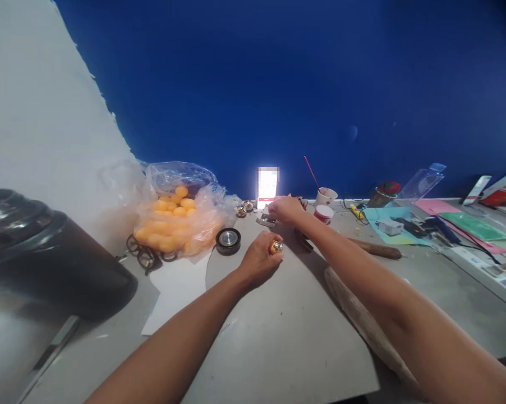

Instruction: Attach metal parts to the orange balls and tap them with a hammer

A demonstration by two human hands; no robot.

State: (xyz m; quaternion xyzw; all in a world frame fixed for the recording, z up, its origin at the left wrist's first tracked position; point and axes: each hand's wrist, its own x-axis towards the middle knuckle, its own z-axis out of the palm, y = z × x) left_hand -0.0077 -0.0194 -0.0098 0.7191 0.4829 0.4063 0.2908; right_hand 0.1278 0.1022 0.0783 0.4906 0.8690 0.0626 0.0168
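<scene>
The shiny-topped orange piece (276, 247) sits in my left hand (257, 260), fingers curled round its sides, over the surface (286, 342). Likely light, smooth, slippery; its sides suit gripping. My right hand (285, 209) nears the lit screen (267, 188), its opening and hold unclear.

2 bare arms are shown. The left forearm (185, 336) is tapered smoothly towards a slim wrist, and its outline is broadened lower down. The right arm (383, 286) is likewise narrowed at the wrist and thickened further back, where its surface is marked by soft shading. The left hand (260, 261) and the right hand (285, 209) are left uncovered, with rounded knuckles.
</scene>
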